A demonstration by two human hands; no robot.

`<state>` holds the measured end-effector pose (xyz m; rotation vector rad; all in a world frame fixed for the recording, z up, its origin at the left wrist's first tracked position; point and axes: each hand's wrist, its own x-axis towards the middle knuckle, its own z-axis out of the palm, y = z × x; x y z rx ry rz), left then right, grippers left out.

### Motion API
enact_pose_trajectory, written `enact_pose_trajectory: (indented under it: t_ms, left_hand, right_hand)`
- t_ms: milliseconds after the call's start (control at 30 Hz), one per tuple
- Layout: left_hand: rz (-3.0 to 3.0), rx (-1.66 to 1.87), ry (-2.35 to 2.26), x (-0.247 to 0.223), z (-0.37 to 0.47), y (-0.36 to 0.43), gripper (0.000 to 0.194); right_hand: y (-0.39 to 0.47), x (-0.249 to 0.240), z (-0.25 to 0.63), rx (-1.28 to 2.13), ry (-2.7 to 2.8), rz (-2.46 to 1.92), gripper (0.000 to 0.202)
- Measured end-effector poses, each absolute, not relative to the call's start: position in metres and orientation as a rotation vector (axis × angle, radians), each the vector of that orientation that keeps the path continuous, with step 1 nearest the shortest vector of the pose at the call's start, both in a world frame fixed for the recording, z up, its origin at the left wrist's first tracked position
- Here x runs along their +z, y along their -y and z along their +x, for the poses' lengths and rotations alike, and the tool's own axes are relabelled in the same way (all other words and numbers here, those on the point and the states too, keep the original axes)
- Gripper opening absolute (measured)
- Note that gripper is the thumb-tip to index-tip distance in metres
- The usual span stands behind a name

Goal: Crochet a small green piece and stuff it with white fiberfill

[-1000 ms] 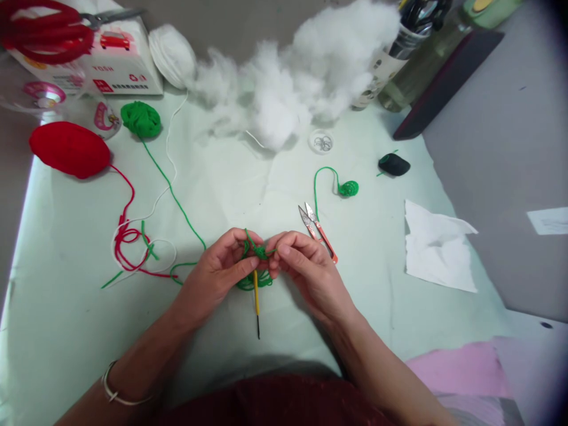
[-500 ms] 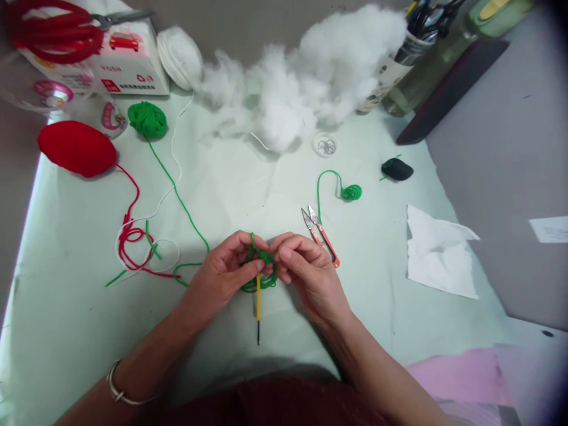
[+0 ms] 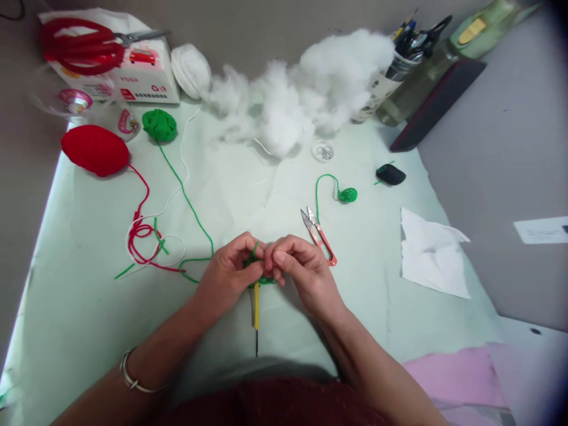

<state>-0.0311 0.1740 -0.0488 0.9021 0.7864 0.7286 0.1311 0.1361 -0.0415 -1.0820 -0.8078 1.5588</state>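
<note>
My left hand (image 3: 231, 269) is closed, thumb against fingers, on green yarn (image 3: 266, 280) whose loops hang beneath the fingertips. Close against it, my right hand (image 3: 306, 269) is pinched at the same yarn; the fingers hide what exactly lies in the pinch. Below them a yellow-handled crochet hook (image 3: 256, 307) points toward me, its upper end hidden by my left hand and the yarn. A green strand runs from my left hand toward a green yarn ball (image 3: 160, 125). Orange-handled thread snips (image 3: 323, 239) lie beside my right hand, blades apart.
Red yarn (image 3: 95, 150) and a white yarn ball (image 3: 191, 71) stand at the back left, near red scissors (image 3: 82, 47) on a tissue box (image 3: 151, 77). White stuffing (image 3: 288, 106) fills the back. A small green crocheted piece (image 3: 348, 195) and a white tissue (image 3: 430, 251) lie to the right.
My right hand has moved closer to the left, its fingers now covering more of the green yarn. The camera view has shifted slightly.
</note>
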Motion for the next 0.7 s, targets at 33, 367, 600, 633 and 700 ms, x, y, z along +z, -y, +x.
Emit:
enact_pose_trajectory:
  t_ms: [33, 367, 600, 633, 700]
  left_hand:
    - [0.937, 0.738, -0.8, -0.048, -0.03, -0.173, 0.016]
    - [0.993, 0.763, -0.729, -0.055, -0.035, -0.174, 0.014]
    - [0.828, 0.85, -0.796, -0.055, -0.034, -0.173, 0.02]
    - [0.827, 0.859, -0.802, -0.055, -0.035, -0.173, 0.021]
    - [0.833, 0.874, -0.805, -0.055, -0.035, -0.173, 0.021]
  right_hand:
    - [-0.135, -0.04, 0.132, 1.561, 0.83, -1.089, 0.026]
    - [-0.136, -0.041, 0.141, 1.582, 0.833, -1.097, 0.024]
    - [-0.138, -0.044, 0.14, 1.375, 0.87, -1.144, 0.015]
    - [-0.137, -0.042, 0.139, 1.353, 0.9, -1.158, 0.013]
    - [-0.134, -0.037, 0.138, 1.305, 0.965, -1.181, 0.008]
